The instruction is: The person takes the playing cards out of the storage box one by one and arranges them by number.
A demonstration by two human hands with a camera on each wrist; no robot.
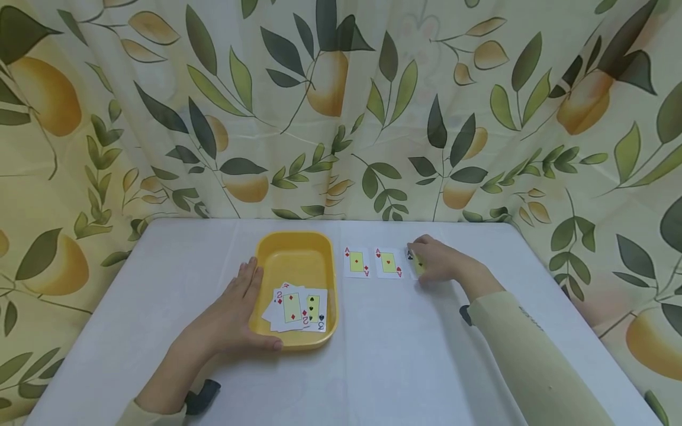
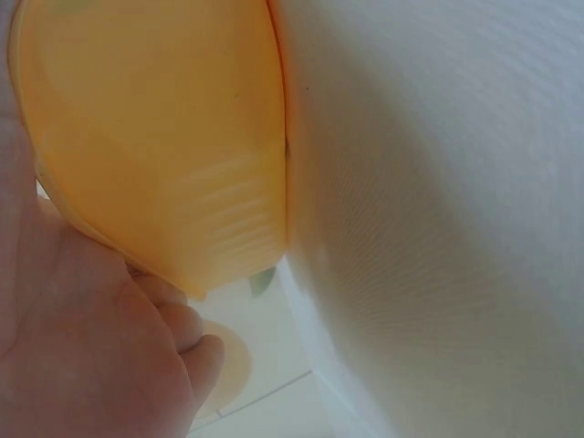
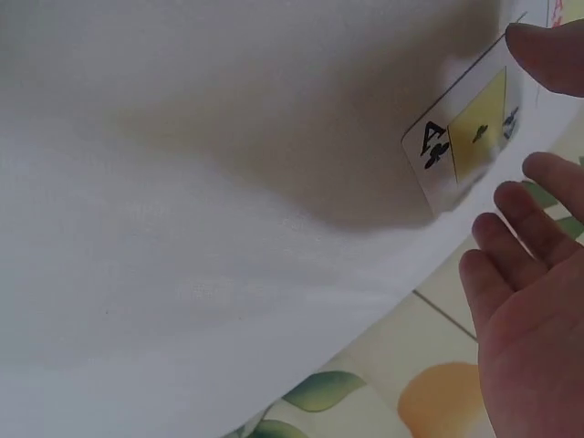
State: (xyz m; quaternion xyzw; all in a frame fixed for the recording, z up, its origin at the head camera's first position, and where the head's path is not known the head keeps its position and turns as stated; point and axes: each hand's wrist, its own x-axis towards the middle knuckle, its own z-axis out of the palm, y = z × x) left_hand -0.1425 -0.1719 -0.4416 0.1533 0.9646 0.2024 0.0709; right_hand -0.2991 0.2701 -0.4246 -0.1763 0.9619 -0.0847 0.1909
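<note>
My left hand [image 1: 226, 310] rests against the left side of a yellow tray [image 1: 295, 266], fingers laid along the rim and thumb at the near edge. Inside the tray lie several overlapping playing cards, with a two of diamonds [image 1: 291, 307] on top and a spade card [image 1: 318, 307] beside it. On the table, my right hand [image 1: 439, 260] is over an ace of clubs [image 3: 479, 135]. Its thumb is at one edge of that card, while the fingers are spread past the opposite edge. Left of it lie an ace of hearts [image 1: 389, 262] and an ace of diamonds [image 1: 356, 262], face up.
A white cloth [image 1: 394, 349] covers the table. Behind its far edge hangs a curtain [image 1: 298, 136] printed with fruit and leaves. The three aces form a row to the right of the tray.
</note>
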